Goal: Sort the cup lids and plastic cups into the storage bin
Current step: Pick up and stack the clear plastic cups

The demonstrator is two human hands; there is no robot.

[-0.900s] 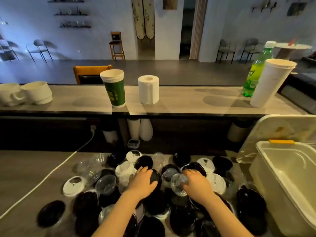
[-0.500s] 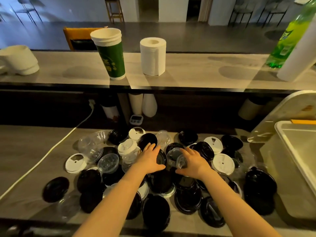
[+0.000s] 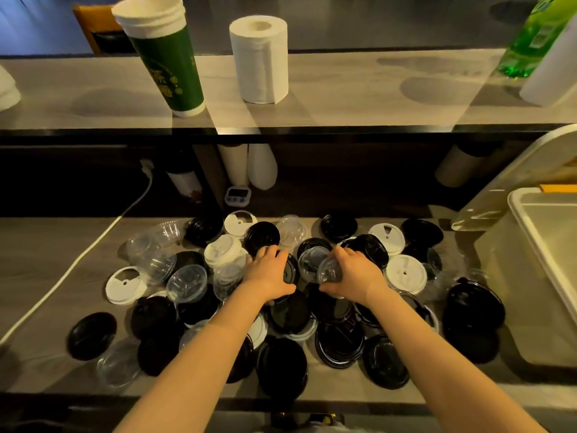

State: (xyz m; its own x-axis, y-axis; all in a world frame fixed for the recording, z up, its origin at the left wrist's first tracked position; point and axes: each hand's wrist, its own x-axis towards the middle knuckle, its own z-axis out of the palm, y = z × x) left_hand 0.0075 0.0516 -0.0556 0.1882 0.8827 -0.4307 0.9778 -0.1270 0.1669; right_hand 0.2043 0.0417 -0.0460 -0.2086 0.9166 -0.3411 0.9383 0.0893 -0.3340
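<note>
A heap of black, white and clear cup lids and small clear plastic cups covers the counter. My left hand (image 3: 270,271) lies over a black lid (image 3: 291,271) in the middle of the heap, fingers curled round its edge. My right hand (image 3: 354,275) grips a small clear plastic cup (image 3: 327,271) lying on its side, beside a clear lid (image 3: 310,260). White lids (image 3: 405,274) (image 3: 125,285) and another clear cup (image 3: 186,282) lie around. The beige storage bin (image 3: 537,232) stands at the right with its cover raised.
On the raised shelf behind stand a green paper cup stack (image 3: 165,57), a paper roll (image 3: 260,59), a green bottle (image 3: 530,42) and a white cup stack (image 3: 552,73). A white cable (image 3: 78,264) crosses the counter at the left. A small timer (image 3: 238,195) sits under the shelf.
The view has tilted down and closer to the heap. Both hands have stayed at the middle of the pile, the right one still holding the clear cup.
</note>
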